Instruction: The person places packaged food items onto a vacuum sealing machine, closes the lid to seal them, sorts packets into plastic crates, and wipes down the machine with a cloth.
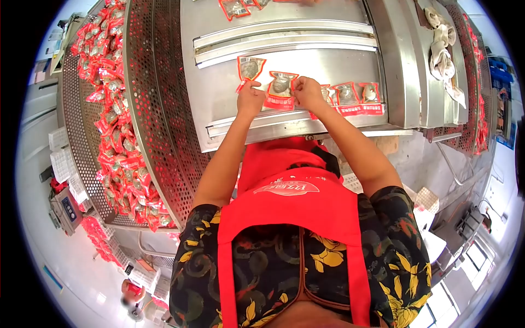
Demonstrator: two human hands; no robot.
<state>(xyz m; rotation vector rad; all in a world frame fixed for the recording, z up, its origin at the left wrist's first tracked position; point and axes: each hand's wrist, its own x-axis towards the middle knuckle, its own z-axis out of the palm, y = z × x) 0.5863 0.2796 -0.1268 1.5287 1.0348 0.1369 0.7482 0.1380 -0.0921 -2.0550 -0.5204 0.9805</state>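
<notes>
On the steel work surface, my left hand (251, 99) pinches the lower end of a red-edged clear packet (251, 68), which tilts upward away from me. My right hand (309, 93) has its fingers closed on the right edge of a second packet (281, 85), whose red bottom part lies by the near metal bar (262, 121). Right of my right hand, several similar packets (346, 94) lie side by side in a row, their red ends along the same bar.
A perforated metal bin (158, 109) on the left holds a heap of red packets (117, 126). Beyond my hands runs a double metal bar (284, 42), with more packets (234, 7) past it. A cloth (442, 57) lies on the right housing. Another person (133, 291) is at the lower left.
</notes>
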